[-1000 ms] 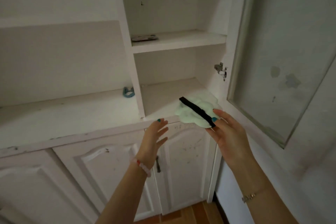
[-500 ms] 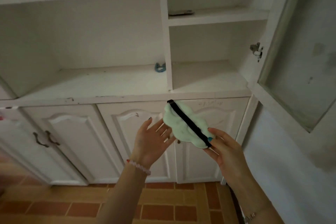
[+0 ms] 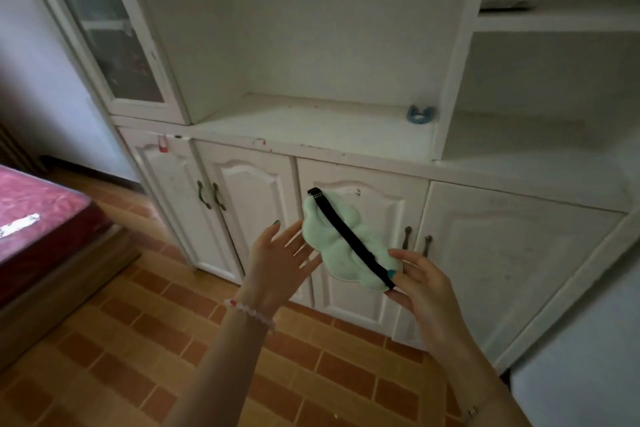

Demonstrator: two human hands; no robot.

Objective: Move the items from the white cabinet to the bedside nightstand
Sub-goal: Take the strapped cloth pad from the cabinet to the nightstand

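A pale green cloud-shaped sleep mask (image 3: 332, 243) with a black strap is held in the air in front of the white cabinet's (image 3: 311, 135) lower doors. My right hand (image 3: 420, 282) pinches its lower right end between thumb and fingers. My left hand (image 3: 278, 258) is open, fingers spread, its fingertips at the mask's left edge. A small blue object (image 3: 420, 114) lies on the cabinet's open counter shelf against the divider. A flat dark item (image 3: 505, 5) rests on the upper right shelf. The nightstand is not in view.
A bed with a dark red cover (image 3: 41, 222) stands at the left. A glass-fronted cabinet door (image 3: 104, 28) is at the upper left. An open cabinet door (image 3: 571, 378) hangs at the lower right. The floor (image 3: 138, 357) is orange-brown tile.
The mask has come off the right shelf and down in front of the lower doors. My view has swung left, bringing the bed into sight. My left hand stays open beside the mask.
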